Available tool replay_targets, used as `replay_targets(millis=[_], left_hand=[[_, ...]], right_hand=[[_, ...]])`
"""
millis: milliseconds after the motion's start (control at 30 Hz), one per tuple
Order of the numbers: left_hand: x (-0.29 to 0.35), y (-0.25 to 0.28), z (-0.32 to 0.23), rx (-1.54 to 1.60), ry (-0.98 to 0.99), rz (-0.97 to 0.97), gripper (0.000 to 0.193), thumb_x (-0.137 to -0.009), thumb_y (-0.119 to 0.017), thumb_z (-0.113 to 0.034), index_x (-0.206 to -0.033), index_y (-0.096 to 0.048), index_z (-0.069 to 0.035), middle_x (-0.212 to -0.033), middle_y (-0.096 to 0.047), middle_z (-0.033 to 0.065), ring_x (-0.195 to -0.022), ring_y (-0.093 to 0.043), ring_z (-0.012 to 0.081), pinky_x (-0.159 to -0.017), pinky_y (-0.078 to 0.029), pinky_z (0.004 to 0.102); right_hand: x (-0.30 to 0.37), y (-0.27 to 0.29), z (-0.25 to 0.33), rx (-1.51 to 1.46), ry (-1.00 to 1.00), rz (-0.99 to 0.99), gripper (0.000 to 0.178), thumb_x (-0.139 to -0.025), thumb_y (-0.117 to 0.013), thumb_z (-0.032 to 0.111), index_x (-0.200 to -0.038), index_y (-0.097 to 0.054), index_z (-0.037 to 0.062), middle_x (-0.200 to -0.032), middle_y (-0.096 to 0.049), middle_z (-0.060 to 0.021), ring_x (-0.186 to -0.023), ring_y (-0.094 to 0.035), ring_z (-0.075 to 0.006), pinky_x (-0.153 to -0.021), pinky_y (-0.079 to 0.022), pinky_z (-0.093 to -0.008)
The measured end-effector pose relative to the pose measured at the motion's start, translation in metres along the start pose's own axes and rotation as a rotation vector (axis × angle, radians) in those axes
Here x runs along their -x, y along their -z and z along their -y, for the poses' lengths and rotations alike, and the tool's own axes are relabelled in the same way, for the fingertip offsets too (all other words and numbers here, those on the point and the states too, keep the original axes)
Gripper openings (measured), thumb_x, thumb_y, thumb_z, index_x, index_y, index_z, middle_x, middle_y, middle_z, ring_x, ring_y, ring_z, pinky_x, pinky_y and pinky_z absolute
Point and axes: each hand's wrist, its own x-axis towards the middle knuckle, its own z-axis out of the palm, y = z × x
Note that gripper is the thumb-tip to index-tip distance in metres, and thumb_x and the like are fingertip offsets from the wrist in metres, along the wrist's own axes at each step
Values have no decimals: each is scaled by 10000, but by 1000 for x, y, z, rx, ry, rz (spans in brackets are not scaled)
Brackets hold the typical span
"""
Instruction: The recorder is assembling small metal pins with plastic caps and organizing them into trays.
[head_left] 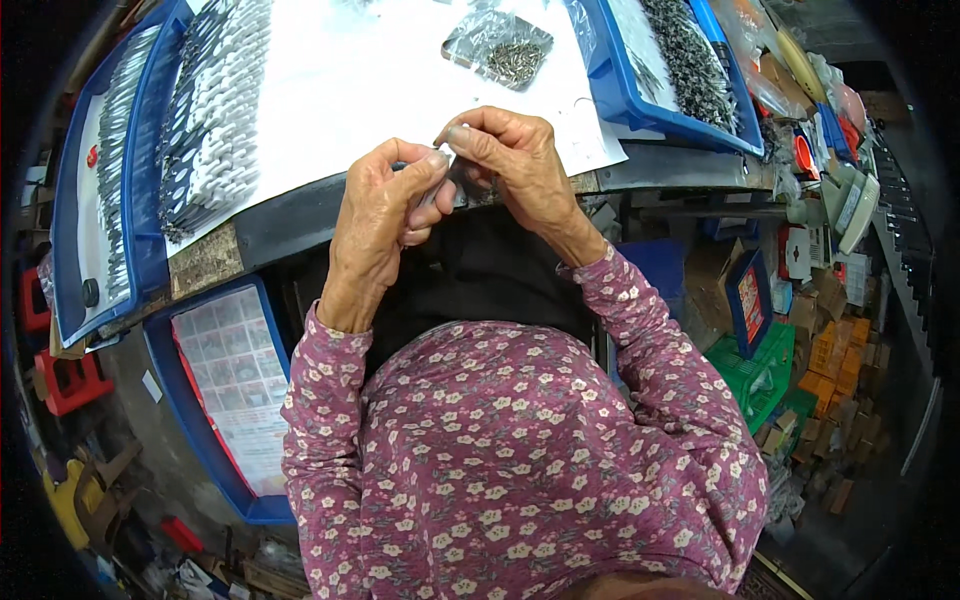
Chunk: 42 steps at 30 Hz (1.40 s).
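My left hand (372,215) is closed, thumb against curled fingers, on a small white and dark part (450,158) whose shape is mostly covered by the fingers. Facing it, my right hand (530,170) pinches thumb and forefinger together right at that part; whatever is between those fingertips is too small to make out. Both hands are over the near edge of the white-covered table (350,80). Beyond them lies a clear plastic bag (467,40) with a heap of small metal pins or screws (515,63).
Rows of white and black parts (222,110) are stacked at the table's left, beside a blue tray (148,190) of long thin pieces. Another blue tray (640,115) at right holds dark parts. Below stand a blue bin (268,508), a green crate (765,370) and orange crates (835,365).
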Motion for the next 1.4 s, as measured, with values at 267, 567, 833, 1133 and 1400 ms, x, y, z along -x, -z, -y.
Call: replay_targets(millis=[267,567,833,1133,1400], left_hand=[[0,-2,-2,-24,34,-21,171,-822,-569,-174,-811,-492,-22,-596,-510,45,-418,-345,19,-343,-213,141],[5,3,2,-76,38,-27,196,-830,-574,-209,-767,-478,-51,-580,-485,15,-413,-314,14,-350,-193,147],[11,8,4,-115,-50,37,158,-869,-548,-178,-867,-463,-46,-608,-503,10,-451,-353,19,-374,-241,149],[14,9,3,-181,-115,46,106,-871,-508,-125,-896,-453,-38,-619,-514,14,-474,-375,21,-396,-274,149],[14,11,4,-144,-88,31,116,-862,-521,-128,-907,-458,-41,-633,-515,14,-474,-374,22,-392,-270,150]], right_hand=[[5,-5,-1,3,21,-78,193,-854,-586,173,-883,-616,-16,-652,-543,16,-512,-418,-22,-464,-332,-150],[3,2,10,138,-10,50,216,-869,-554,202,-843,-618,-3,-615,-532,20,-514,-446,-27,-444,-345,-163],[-47,69,0,961,389,-277,164,-797,-547,113,-870,-615,-16,-684,-615,-106,-571,-568,-177,-542,-447,-294],[-80,80,-19,1353,488,-182,110,-755,-575,91,-824,-611,13,-733,-604,-103,-604,-588,-247,-573,-465,-327],[-79,85,-20,1219,474,-190,106,-777,-565,115,-812,-599,21,-683,-596,-104,-573,-579,-221,-541,-452,-336]])
